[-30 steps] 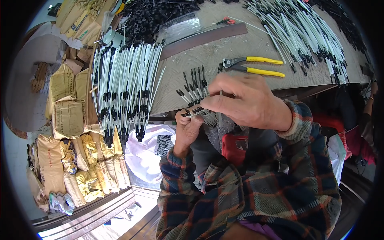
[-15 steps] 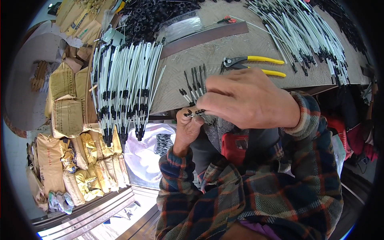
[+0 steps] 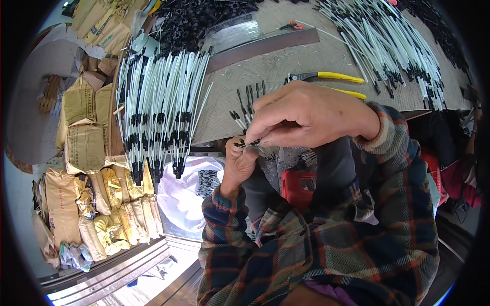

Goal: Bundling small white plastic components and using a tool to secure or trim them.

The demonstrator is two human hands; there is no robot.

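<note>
Below the desk [image 3: 286, 76] edge, left hand [image 3: 239, 166] and right hand [image 3: 306, 115] meet, both grips pinched narrow on one small black clip [image 3: 245, 145] between the fingertips. Just beyond the clip, yellow-handled pliers [image 3: 332, 77] lie on the desk; left of the pliers, white rods [image 3: 158, 107] overhang its edge.

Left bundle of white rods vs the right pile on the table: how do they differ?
The left bundle of white rods lies side by side, neatly aligned, its ends hanging over the table edge; the right pile of white rods is fanned out and crisscrossed, loosely heaped. The left bundle sits by the tan sacks, the right pile beyond the yellow-handled pliers. Both are thin white rods with black fittings.
</note>
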